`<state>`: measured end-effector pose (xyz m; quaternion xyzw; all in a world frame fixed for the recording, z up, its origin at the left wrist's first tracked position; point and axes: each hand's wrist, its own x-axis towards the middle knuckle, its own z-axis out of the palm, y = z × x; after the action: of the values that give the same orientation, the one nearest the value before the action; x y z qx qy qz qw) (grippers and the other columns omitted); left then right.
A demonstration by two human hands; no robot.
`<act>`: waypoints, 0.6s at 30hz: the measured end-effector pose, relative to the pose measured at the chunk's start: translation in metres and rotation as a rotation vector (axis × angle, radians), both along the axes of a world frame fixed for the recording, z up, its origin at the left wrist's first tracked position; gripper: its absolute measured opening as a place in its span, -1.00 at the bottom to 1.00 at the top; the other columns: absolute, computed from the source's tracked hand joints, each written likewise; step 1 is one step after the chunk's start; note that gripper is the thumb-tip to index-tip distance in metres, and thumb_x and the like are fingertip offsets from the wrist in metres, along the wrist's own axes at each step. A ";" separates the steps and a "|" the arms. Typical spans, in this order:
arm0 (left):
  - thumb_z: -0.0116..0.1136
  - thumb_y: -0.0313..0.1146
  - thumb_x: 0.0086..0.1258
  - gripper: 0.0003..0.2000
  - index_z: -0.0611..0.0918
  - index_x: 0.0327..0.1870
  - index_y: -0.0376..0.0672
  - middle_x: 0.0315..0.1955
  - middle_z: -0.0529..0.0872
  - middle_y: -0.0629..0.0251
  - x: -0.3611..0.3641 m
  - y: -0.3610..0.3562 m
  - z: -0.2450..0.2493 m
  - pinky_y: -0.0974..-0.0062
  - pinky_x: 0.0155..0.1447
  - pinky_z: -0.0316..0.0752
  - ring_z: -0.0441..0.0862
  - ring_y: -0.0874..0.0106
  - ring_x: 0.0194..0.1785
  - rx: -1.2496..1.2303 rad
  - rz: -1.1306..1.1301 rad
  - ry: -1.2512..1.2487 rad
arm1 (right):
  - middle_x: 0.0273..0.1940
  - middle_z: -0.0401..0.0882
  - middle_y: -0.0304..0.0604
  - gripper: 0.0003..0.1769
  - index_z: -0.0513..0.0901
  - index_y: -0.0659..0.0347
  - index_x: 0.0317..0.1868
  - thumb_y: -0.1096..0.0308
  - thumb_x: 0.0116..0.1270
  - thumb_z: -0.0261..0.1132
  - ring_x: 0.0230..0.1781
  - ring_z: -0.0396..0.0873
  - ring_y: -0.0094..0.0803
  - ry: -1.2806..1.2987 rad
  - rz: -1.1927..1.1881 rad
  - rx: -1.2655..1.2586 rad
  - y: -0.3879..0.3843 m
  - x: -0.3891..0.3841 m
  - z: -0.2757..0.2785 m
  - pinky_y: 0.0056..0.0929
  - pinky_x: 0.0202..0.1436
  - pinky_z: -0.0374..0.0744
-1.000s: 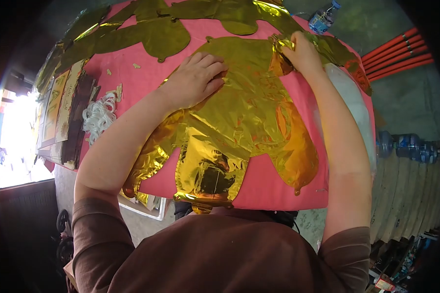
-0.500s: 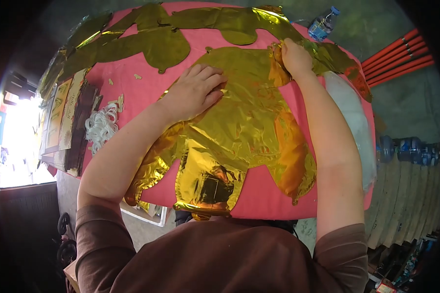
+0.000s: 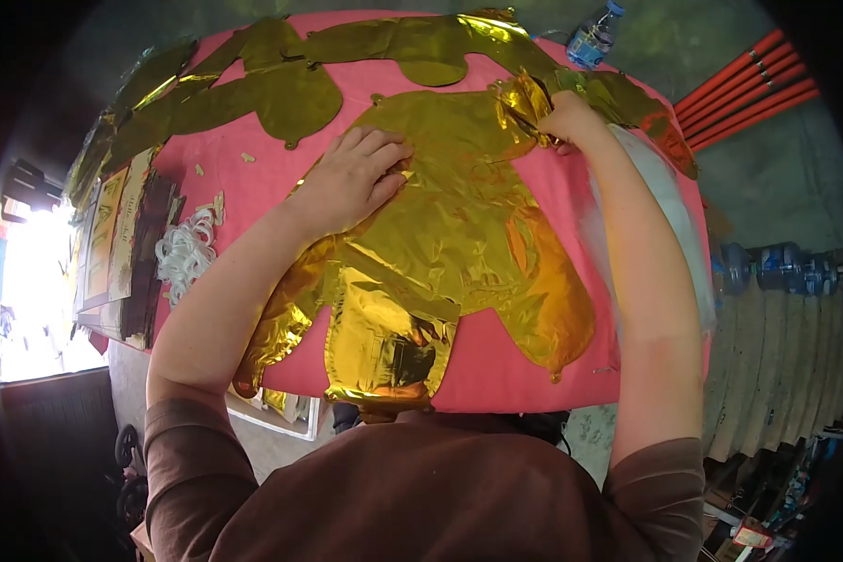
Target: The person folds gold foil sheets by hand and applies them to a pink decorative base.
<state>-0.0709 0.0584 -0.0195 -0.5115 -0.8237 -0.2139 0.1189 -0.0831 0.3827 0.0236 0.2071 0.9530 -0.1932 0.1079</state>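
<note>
A large flat gold foil balloon [image 3: 450,234] lies spread on a pink-covered table [image 3: 253,192]. My left hand [image 3: 351,178] rests flat on its upper left part, fingers spread, pressing the foil down. At the balloon's far right corner, my right hand [image 3: 571,120] pinches a crumpled fold of the foil [image 3: 520,101] and lifts it a little off the cloth. The near end of the balloon hangs over the table's front edge by my chest.
More flat gold foil balloons [image 3: 290,89] lie along the far and left edges of the table. A pile of white rings [image 3: 185,251] and printed cards [image 3: 112,234] sit at the left. A water bottle [image 3: 592,36] stands beyond the far edge; orange pipes [image 3: 749,84] at right.
My right hand has pulled the gripped foil corner up and slightly left, bunching it more. The left hand has stayed pressed on the balloon. The view has shifted a little.
</note>
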 end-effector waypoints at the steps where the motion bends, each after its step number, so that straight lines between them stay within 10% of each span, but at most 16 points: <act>1: 0.09 -0.28 0.31 -0.69 0.50 0.04 -0.15 -0.02 0.50 0.27 0.000 0.000 0.000 0.31 0.19 0.30 0.38 0.24 0.07 0.003 0.003 0.010 | -0.50 0.60 -0.07 -0.74 0.56 0.35 -0.23 0.39 0.07 0.26 -0.69 0.53 -0.43 0.006 -0.001 0.003 0.004 0.001 -0.004 -0.47 -0.72 0.52; 7: 0.07 -0.27 0.32 -0.69 0.50 0.05 -0.15 -0.01 0.50 0.27 0.001 -0.001 -0.001 0.30 0.21 0.28 0.38 0.23 0.09 -0.003 0.010 0.008 | -0.45 0.64 0.08 -0.74 0.61 0.41 -0.24 0.38 0.11 0.22 -0.53 0.66 -0.19 0.177 -0.068 -0.172 0.013 0.013 -0.004 -0.26 -0.49 0.63; 10: 0.07 -0.27 0.32 -0.69 0.50 0.05 -0.15 0.01 0.49 0.27 0.000 0.000 0.000 0.29 0.22 0.28 0.37 0.23 0.11 -0.005 0.007 0.010 | -0.10 0.62 0.09 -0.68 0.62 0.24 -0.09 0.28 0.18 0.17 -0.03 0.57 -0.02 0.207 0.132 0.242 0.007 0.016 -0.008 -0.16 0.06 0.52; 18: 0.08 -0.27 0.31 -0.68 0.49 0.05 -0.14 0.07 0.48 0.27 0.001 -0.001 0.002 0.28 0.25 0.26 0.36 0.23 0.15 -0.030 0.017 -0.042 | -0.30 0.64 0.10 -0.76 0.64 0.30 -0.31 0.29 0.13 0.21 -0.28 0.62 0.00 0.421 0.042 0.387 0.038 0.005 0.009 -0.17 -0.21 0.54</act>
<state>-0.0699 0.0572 -0.0177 -0.5015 -0.8334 -0.2115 0.0957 -0.0781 0.4206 0.0326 0.1595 0.9776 -0.0441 -0.1302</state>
